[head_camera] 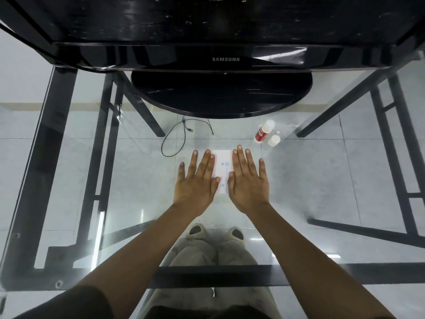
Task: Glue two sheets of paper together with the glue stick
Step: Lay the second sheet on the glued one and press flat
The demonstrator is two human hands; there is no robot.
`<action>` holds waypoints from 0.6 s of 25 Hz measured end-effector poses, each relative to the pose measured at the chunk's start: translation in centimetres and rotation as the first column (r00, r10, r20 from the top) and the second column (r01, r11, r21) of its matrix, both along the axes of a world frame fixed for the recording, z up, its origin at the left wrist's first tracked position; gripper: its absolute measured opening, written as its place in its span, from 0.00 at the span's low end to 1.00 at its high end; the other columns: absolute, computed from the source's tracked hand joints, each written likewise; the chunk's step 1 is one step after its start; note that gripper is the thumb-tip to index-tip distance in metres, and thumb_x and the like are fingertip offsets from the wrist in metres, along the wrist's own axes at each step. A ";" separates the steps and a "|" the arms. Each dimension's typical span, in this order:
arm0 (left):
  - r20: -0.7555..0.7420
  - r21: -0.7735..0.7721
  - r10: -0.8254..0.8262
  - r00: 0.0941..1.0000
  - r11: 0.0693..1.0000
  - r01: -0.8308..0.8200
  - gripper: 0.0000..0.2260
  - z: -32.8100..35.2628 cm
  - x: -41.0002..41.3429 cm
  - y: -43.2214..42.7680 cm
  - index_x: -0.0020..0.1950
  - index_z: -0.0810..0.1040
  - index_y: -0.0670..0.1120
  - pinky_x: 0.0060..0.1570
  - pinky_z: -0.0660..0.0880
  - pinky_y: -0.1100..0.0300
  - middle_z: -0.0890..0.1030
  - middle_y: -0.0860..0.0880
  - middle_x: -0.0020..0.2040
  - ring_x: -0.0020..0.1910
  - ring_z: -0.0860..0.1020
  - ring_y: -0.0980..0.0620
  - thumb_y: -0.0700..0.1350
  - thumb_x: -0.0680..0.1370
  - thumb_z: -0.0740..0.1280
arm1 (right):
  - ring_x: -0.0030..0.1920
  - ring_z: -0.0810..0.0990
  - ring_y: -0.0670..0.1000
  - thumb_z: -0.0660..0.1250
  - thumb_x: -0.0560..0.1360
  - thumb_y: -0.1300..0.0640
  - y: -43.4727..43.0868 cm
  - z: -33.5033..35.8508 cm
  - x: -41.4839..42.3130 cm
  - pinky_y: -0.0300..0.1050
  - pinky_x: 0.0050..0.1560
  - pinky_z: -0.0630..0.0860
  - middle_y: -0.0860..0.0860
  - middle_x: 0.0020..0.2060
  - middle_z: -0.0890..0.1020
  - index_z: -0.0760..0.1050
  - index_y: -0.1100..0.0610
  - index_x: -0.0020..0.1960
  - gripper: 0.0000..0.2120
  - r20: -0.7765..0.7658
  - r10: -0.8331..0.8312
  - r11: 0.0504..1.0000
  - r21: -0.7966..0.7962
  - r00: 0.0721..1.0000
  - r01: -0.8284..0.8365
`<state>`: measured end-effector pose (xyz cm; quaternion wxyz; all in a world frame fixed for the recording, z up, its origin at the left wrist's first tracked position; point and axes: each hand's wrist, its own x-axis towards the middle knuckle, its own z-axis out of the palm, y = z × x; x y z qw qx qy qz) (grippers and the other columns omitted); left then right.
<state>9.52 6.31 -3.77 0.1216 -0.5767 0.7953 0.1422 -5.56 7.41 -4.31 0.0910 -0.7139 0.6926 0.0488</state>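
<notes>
Table: a glass top [322, 180] on a black frame; the tiled floor shows through it.
Paper: white paper [222, 168] lies flat in the middle of the table, a little toward the near edge. It has small blue marks. Whether it is one sheet or two sheets stacked, I cannot tell from this view, because the hands cover both of its long sides.
Left hand: the left hand [199, 180] lies palm down, fully open, fingers straight and a little spread. Its thumb side and index finger rest on the left part of the paper; the other fingers lie on the glass. It grips nothing.
Right hand: the right hand [249, 180] is also flat and fully open, palm down. Its thumb and index finger cover the right part of the paper. It holds nothing.
Gap: a narrow strip of paper shows between the two hands, which do not touch each other.
Glue: the glue stick [263, 131], red with a white end, stands tilted toward the far edge, right of the paper and well apart from the hands.
Cap: a white cap [274, 140] sits just beside the glue, on its right.
Monitor: a black monitor [225, 59] stands at the far edge; its round base [220, 93] is behind the paper.
Cable: a thin black cable [174, 139] curls left of the paper, toward the far edge.
</notes>
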 end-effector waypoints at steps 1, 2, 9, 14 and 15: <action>-0.021 0.002 -0.001 1.000 1.000 0.001 0.28 0.2 0.0 -0.1 0.73 0.32 0.47 0.72 0.42 0.46 0.39 0.49 0.78 0.75 0.37 0.45 0.57 0.80 0.41 | 0.76 0.44 0.54 0.42 0.79 0.47 0.0 0.0 0.0 0.53 0.70 0.35 0.53 0.77 0.46 0.39 0.56 0.75 0.28 -0.008 0.004 1.000 0.003 1.000 -0.003; -0.034 -0.007 -0.002 0.999 1.000 0.002 0.28 0.5 -0.1 -0.2 0.75 0.36 0.45 0.73 0.44 0.47 0.41 0.47 0.78 0.76 0.39 0.44 0.56 0.81 0.43 | 0.76 0.44 0.54 0.43 0.80 0.47 0.0 0.1 -0.1 0.53 0.70 0.35 0.53 0.77 0.47 0.40 0.57 0.75 0.28 -0.006 0.011 1.000 0.002 1.000 -0.011; -0.074 -0.357 -0.277 0.958 0.904 0.234 0.15 2.1 -0.2 0.5 0.51 0.82 0.37 0.55 0.78 0.52 0.83 0.39 0.53 0.56 0.80 0.41 0.38 0.66 0.76 | 0.69 0.68 0.57 0.60 0.78 0.51 2.2 1.6 -1.3 0.56 0.69 0.51 0.56 0.67 0.73 0.70 0.58 0.67 0.20 0.178 0.090 0.992 -0.101 0.980 -0.073; -0.001 -0.417 -0.383 0.924 0.840 0.348 0.02 1.9 0.0 -0.6 0.42 0.84 0.44 0.52 0.77 0.58 0.84 0.44 0.50 0.53 0.81 0.47 0.40 0.70 0.72 | 0.72 0.63 0.55 0.56 0.80 0.52 1.0 1.3 -1.1 0.52 0.72 0.51 0.53 0.70 0.69 0.65 0.57 0.70 0.20 0.216 0.091 0.994 -0.072 0.972 -0.077; 0.018 -0.430 -0.395 0.918 0.826 0.364 0.03 1.8 0.0 -1.0 0.41 0.84 0.45 0.52 0.77 0.58 0.84 0.44 0.51 0.54 0.81 0.47 0.39 0.71 0.71 | 0.73 0.62 0.54 0.55 0.80 0.52 0.5 1.3 -1.1 0.51 0.73 0.51 0.53 0.71 0.68 0.64 0.57 0.71 0.21 0.214 0.090 0.995 -0.064 0.973 -0.078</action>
